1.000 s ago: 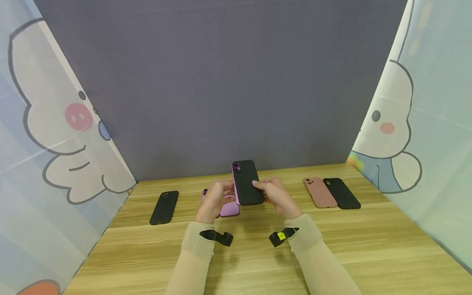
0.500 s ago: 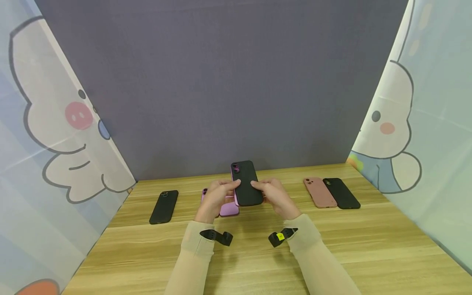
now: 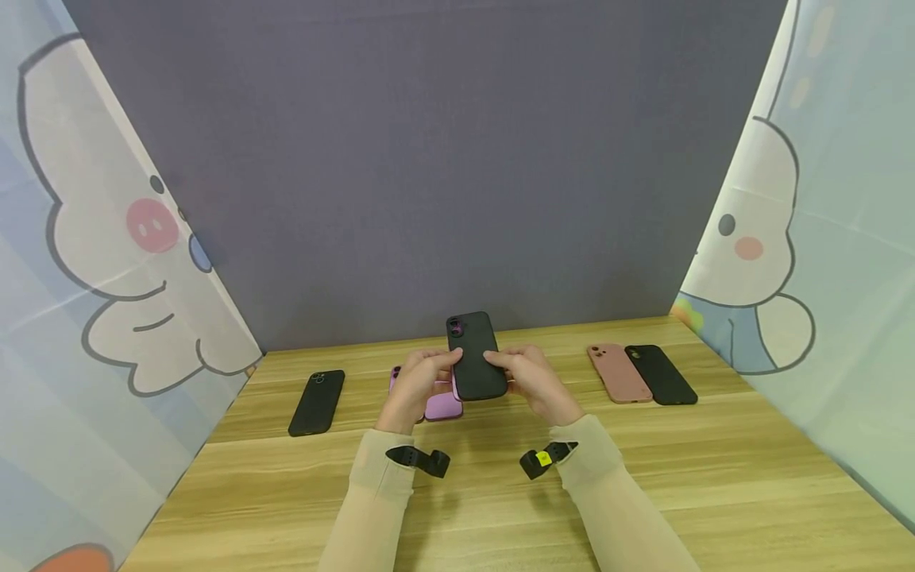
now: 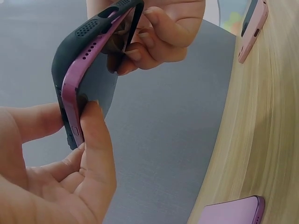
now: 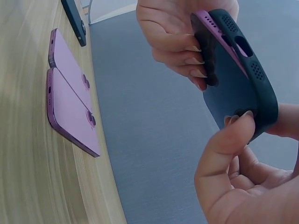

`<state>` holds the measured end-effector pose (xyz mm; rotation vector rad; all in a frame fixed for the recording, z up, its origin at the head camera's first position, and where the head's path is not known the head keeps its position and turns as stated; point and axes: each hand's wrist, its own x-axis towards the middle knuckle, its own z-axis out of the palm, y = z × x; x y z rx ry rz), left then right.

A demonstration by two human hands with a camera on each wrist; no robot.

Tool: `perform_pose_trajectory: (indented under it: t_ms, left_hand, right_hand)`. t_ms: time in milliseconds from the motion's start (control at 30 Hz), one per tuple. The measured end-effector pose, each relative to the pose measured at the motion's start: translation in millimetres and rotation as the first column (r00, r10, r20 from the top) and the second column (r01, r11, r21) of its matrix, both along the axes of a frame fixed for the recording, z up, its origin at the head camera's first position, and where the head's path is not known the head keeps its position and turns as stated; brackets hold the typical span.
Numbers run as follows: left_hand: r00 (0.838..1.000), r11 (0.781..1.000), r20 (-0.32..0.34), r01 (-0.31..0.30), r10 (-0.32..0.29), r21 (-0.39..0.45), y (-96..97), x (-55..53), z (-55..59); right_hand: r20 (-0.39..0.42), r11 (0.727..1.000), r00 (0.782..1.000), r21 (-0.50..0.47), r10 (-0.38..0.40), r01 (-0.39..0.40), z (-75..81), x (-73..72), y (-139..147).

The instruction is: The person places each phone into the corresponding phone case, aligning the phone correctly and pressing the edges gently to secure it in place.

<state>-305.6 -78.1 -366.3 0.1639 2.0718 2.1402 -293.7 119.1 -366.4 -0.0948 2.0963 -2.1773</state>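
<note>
Both hands hold up a purple phone (image 4: 77, 79) with a black phone case (image 3: 477, 361) over its back. My left hand (image 3: 418, 381) grips one long side, thumb on the case and fingers on the screen side. Opposite it, my right hand (image 3: 532, 380) pinches the other edge, its thumb on the case back. In the right wrist view, the case (image 5: 266, 93) wraps the edge nearest the right hand, while purple metal stands out of it towards the left hand. The dark screen (image 5: 224, 84) faces away from the head camera.
Two purple phones (image 5: 70, 102) lie side by side on the wooden table (image 3: 486, 492), partly behind my left hand. A black-cased phone (image 3: 317, 403) lies at the left. To the right are a pink case (image 3: 619, 373) and a black case (image 3: 661, 375). A grey backdrop (image 3: 429, 159) stands behind.
My left thumb has come onto the back of the case. Less purple shows along the case's left side now, and the phone has shifted slightly left.
</note>
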Motion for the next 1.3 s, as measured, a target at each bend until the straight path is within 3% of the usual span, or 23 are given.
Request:
perform_pose_trajectory:
  t_ms: [367,767,1033,1300]
  left_hand:
    - [1.0,1.0,-0.017,-0.002,0.001,-0.029,-0.8,0.7,-0.4]
    - [0.999,0.999,-0.02,-0.033,0.033,-0.029,-0.8,-0.8,-0.6]
    - [0.999,0.991,-0.038,-0.026,0.021,-0.13,-0.3,2.8,0.8]
    - [0.997,0.994,-0.059,-0.056,0.05,-0.097,0.0,1.3,0.8]
  right_hand:
    - [0.009,1.0,1.0,0.015,0.004,-0.004,-0.9,0.1,1.3]
    - [0.004,0.985,0.987,0.068,0.159,-0.159,0.4,2.0,9.5]
    - [-0.005,0.981,0.986,0.106,0.166,-0.165,-1.6,1.6,8.9]
    - [0.002,0.982,0.987,0.101,0.161,-0.161,-1.5,1.2,7.4]
